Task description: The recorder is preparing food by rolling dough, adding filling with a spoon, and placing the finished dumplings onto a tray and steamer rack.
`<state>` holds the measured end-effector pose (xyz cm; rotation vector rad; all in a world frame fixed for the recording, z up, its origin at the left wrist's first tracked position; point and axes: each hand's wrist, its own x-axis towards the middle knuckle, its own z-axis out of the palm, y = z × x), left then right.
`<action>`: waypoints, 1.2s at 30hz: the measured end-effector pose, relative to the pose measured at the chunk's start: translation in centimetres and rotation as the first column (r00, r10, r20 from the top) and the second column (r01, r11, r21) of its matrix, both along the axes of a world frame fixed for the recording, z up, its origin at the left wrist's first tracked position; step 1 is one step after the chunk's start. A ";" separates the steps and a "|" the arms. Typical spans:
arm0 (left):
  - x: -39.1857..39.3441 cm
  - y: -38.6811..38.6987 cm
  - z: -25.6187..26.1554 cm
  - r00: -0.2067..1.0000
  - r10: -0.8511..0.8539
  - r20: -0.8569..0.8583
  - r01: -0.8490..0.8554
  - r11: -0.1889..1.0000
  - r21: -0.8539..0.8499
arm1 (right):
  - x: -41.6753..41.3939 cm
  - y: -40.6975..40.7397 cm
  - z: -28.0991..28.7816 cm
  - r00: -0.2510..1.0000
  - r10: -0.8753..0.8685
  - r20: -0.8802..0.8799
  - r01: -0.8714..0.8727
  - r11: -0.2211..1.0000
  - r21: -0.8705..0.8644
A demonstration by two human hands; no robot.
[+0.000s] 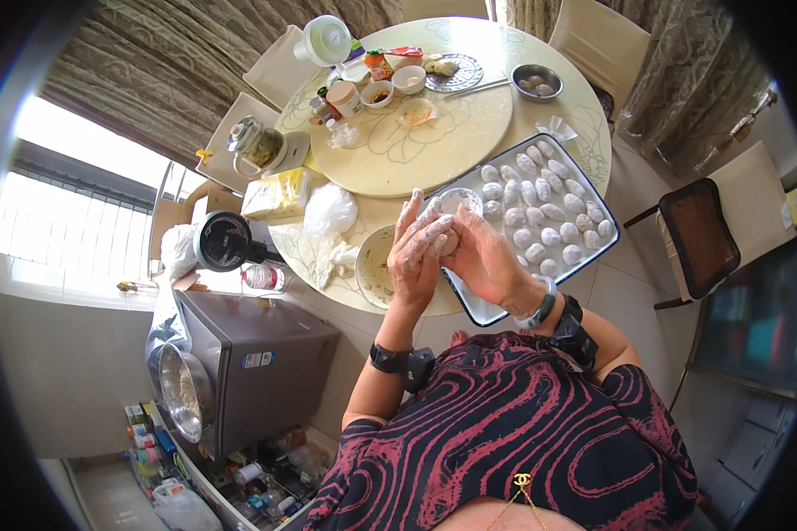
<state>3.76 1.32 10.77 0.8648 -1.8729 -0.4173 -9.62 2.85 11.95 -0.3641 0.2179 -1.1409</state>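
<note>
My left hand (415, 255) and my right hand (485, 255), both coated in white flour, meet above the table's near edge. Between the palms is a floured dough ball (449, 243), partly covered by the fingers. Just beyond the fingers a small bowl of white powder (461, 199) stands at the tray's corner. Under the right hand lies a white enamel tray (481, 306) with a dark rim, bearing several rows of floured oval dough pieces (542, 189). A mixing bowl (372, 269) with residue on its wall stands beside my left hand.
A round turntable (398, 159) holds small bowls, jars and a metal steamer rack (461, 73). A steel bowl (536, 83) with several round pieces stands at the back right. Plastic bags (331, 211), a tissue pack (277, 194) and a glass kettle (256, 143) are at the left.
</note>
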 end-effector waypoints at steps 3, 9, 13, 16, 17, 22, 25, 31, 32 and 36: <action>-0.5 -0.3 -1.9 0.969 0.007 -0.246 0.043 0.980 0.196 | -0.1 -1.0 -0.7 0.999 0.033 -0.001 -0.032 0.994 0.108; 0.9 -1.4 -6.3 0.594 0.216 -0.775 0.539 0.608 0.583 | -0.4 -2.4 -3.2 0.913 0.085 -0.400 0.019 0.968 0.249; 1.9 -1.6 -7.9 0.255 0.502 -0.826 0.777 0.402 0.484 | -0.5 -2.3 -4.6 0.863 -0.060 -0.501 0.162 0.973 0.162; 0.1 -1.6 -6.9 0.251 0.535 -0.807 0.793 0.364 0.489 | -2.9 -4.3 -13.5 1.000 -0.023 0.018 0.021 0.995 0.095; -0.9 -1.4 -6.0 0.314 0.455 -0.833 0.779 0.378 0.500 | -3.7 -5.0 -16.5 0.819 0.201 0.537 -0.161 0.979 -0.122; -1.6 0.3 -6.5 0.980 0.150 -0.132 -0.077 0.895 0.440 | 0.7 -2.6 -8.5 0.998 -0.030 -0.047 0.050 0.857 0.514; -2.2 0.3 -5.7 0.951 0.241 0.194 -0.268 0.955 0.125 | 0.4 -2.3 -8.3 0.996 -0.091 0.023 0.067 0.860 0.506; -3.2 -0.4 -5.2 0.988 0.150 0.044 -0.151 0.988 0.018 | 0.1 -2.2 -10.0 0.995 -0.064 0.073 0.028 0.911 0.412; -3.2 -0.5 -5.7 0.987 0.130 0.094 -0.128 0.991 -0.031 | 0.2 -2.3 -10.9 0.994 -0.082 0.073 0.047 0.916 0.399; -3.8 -0.3 -7.0 0.985 0.128 0.113 -0.116 0.988 -0.100 | 0.2 -1.6 -10.7 0.987 -0.130 -0.097 0.158 0.909 0.385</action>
